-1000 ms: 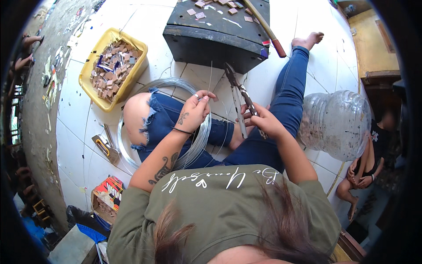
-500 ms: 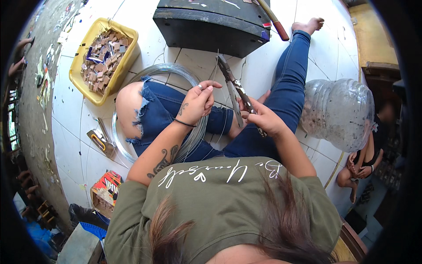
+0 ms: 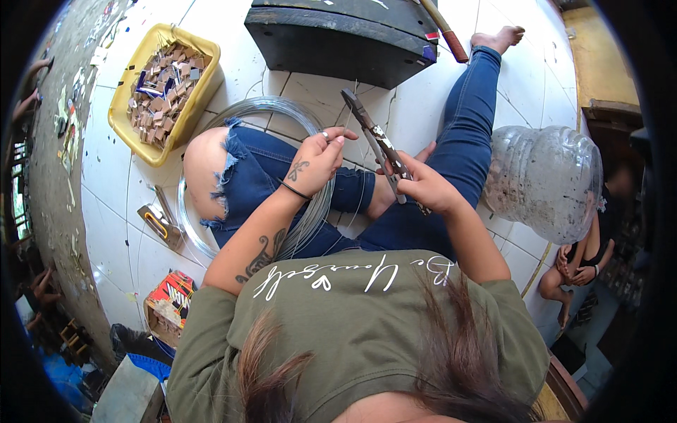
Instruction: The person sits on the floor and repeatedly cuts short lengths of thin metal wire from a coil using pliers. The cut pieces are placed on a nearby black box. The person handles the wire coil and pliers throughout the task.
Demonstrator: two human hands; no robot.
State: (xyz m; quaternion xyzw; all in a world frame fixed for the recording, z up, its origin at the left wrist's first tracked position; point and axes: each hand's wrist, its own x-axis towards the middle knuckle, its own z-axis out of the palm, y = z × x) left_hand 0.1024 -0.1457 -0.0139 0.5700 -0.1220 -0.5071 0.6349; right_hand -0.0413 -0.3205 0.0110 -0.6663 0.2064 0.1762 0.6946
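My left hand (image 3: 317, 158) is closed in a pinch above the wire coil, with thumb and forefinger together on what seems a fine wire; the strand hardly shows. In my right hand (image 3: 429, 185) is a pair of long-handled pliers (image 3: 377, 137), dark at the head, with worn, white-flecked paint on one handle. Their jaws point up and left, beyond my left fingertips, and the handles lie close together. A large coil of silvery wire (image 3: 321, 211) lies around my bent left knee and across my lap.
A yellow tub (image 3: 202, 106) of small brown blocks stands at the far left. Ahead is a black box (image 3: 331, 53) bearing a wooden-handled tool (image 3: 446, 32). A stapler-like tool (image 3: 161, 224) and red carton (image 3: 169, 299) lie left, a clear plastic bottle (image 3: 546, 180) right. Someone sits beyond it.
The pliers' handles have come closer together and their head has drawn slightly left and down. The thin strand that stood up by the jaws no longer shows. My left hand has barely moved.
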